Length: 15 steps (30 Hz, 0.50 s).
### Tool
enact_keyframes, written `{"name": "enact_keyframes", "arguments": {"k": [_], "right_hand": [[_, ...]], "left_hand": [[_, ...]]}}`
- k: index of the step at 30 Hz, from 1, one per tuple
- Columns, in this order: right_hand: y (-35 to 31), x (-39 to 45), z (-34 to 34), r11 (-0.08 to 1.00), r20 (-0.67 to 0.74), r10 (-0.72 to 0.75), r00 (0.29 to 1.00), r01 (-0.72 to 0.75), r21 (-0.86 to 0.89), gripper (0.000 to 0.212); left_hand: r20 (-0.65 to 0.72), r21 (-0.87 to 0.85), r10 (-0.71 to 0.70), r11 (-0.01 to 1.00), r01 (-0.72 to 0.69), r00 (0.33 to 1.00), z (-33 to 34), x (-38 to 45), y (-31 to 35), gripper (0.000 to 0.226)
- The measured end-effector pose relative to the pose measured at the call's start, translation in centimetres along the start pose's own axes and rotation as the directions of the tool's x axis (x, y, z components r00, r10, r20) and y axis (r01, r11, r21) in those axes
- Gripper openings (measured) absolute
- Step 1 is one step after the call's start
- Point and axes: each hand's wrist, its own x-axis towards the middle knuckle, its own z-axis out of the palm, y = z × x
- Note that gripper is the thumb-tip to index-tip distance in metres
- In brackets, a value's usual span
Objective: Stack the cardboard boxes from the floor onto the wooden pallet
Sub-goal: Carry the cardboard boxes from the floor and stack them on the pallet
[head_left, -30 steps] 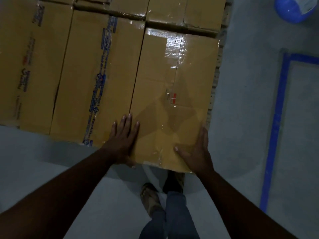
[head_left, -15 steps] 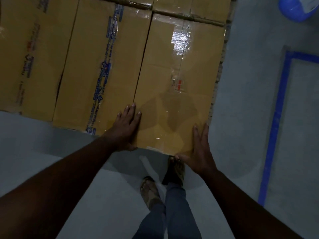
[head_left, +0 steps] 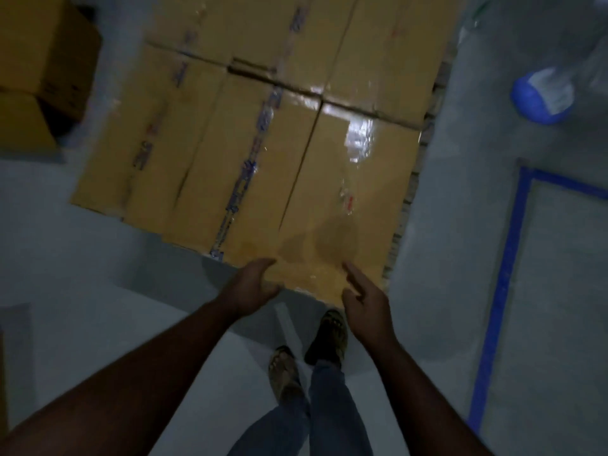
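Note:
Several taped cardboard boxes lie side by side in a flat layer on the wooden pallet [head_left: 413, 189], whose edge shows along the stack's right side. The nearest box [head_left: 342, 205], at the right front corner, has glossy tape on top. My left hand [head_left: 255, 286] hovers at that box's near-left corner with curled, empty fingers. At the near-right corner is my right hand [head_left: 363, 299], fingers spread and off the cardboard. Two more boxes [head_left: 36, 70] stand at the far left, off the pallet.
Blue floor tape [head_left: 503, 281] marks a rectangle on the grey floor to the right. A blue-and-white container [head_left: 541, 95] sits at the far right. My feet [head_left: 309, 353] stand just in front of the stack.
Both hands have come off the front-right box and drawn back toward me. The view has pulled away and tilted, bringing the far-left boxes into sight.

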Motion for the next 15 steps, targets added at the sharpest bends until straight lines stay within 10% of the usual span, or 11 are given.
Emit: {"name": "enact_keyframes", "arguments": {"k": [6, 15], "right_hand": [[-16.6, -8.0, 0.6, 0.906, 0.115, 0.074, 0.991, -0.115, 0.407, 0.029], [-28.1, -20.1, 12.1, 0.964, 0.435, -0.093, 0.895, -0.028, 0.265, 0.024]], "left_hand": [[-0.269, -0.452, -0.188, 0.891, 0.049, 0.944, -7.7, -15.4, 4.0, 0.038], [-0.551, -0.73, -0.437, 0.665, -0.157, 0.711, -12.8, -35.9, -2.6, 0.024]]}}
